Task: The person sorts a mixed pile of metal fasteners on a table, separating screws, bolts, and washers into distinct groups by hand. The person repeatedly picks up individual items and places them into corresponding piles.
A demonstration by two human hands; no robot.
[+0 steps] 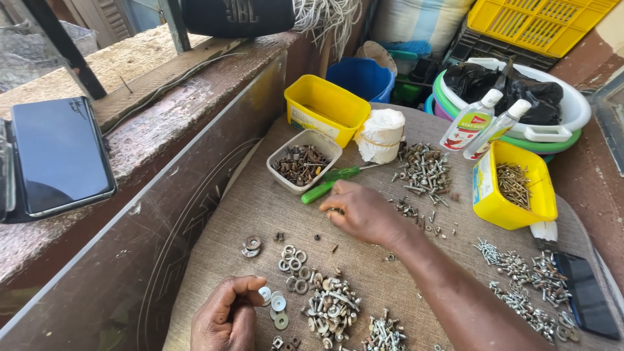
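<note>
Resting curled at the near edge of the cloth-covered desk [260, 208], the left hand [227, 315] is touching flat washers [276, 304], while farther out the right hand [364, 211] is pinching a small fastener [335, 210] beside the green screwdriver [328, 183].

Tubs, bottles and a crate ring a cloth-covered table [260, 214].

At twelve o'clock sit an empty yellow tub [325, 107] and a white tape roll [381, 134]; at two o'clock, two clear bottles [482, 122] lean by stacked basins [562, 123] under a yellow crate [536, 23]. A dark tablet [60, 156] rests on the ledge at nine o'clock.
</note>
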